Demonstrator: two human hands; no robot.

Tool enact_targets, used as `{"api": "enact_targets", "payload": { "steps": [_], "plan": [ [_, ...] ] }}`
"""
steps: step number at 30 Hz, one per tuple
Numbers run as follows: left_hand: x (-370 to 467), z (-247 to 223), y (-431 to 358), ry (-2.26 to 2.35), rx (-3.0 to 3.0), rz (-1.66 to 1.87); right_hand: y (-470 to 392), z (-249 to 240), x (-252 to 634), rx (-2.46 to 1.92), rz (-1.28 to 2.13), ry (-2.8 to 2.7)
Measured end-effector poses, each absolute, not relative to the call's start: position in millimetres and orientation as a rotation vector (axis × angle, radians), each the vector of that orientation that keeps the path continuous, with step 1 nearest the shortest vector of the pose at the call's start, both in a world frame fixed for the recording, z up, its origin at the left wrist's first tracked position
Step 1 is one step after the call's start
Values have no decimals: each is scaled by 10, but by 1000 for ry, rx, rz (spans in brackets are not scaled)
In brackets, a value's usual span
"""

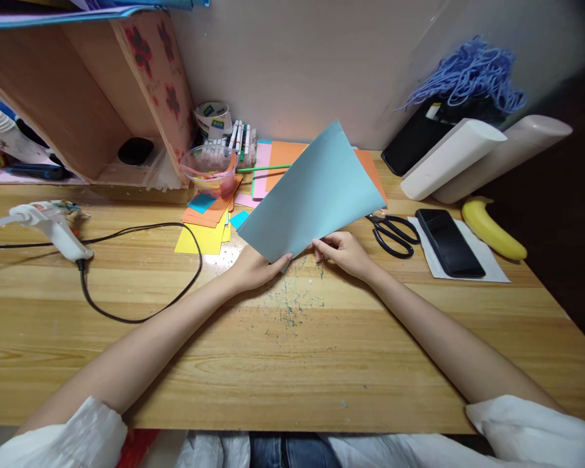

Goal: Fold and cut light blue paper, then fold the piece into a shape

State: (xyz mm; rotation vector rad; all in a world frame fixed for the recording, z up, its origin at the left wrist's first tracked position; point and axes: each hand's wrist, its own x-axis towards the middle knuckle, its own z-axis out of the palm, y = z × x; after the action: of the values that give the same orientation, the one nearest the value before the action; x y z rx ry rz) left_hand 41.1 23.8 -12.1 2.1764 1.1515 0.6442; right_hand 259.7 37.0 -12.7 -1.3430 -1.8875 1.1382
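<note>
A light blue sheet of paper (pixel 316 188) is held tilted above the middle of the table. My left hand (pixel 258 268) grips its lower left corner, the thumb on top and the other fingers hidden beneath. At the lower edge, my right hand (pixel 342 252) pinches the paper between thumb and fingers. Black-handled scissors (pixel 394 235) lie just right of the sheet. Behind it are orange and pink sheets (pixel 283 156), partly covered. Yellow and orange paper pieces (pixel 207 224) lie to its left.
A white glue gun (pixel 53 227) with a looping black cord lies at left. A clear plastic cup (pixel 209 169), markers (pixel 238 140) and a tape roll (pixel 213 118) stand at the back. On the right are a phone (pixel 449 242), a banana (pixel 492 227) and white rolls (pixel 453 159).
</note>
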Motion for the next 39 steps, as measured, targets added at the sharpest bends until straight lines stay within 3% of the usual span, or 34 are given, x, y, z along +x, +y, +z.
{"api": "enact_targets", "payload": {
  "steps": [39],
  "plan": [
    [415, -128, 231, 1152, 2186, 668, 364, -120, 2593, -1365, 1102, -1909]
  ]
}}
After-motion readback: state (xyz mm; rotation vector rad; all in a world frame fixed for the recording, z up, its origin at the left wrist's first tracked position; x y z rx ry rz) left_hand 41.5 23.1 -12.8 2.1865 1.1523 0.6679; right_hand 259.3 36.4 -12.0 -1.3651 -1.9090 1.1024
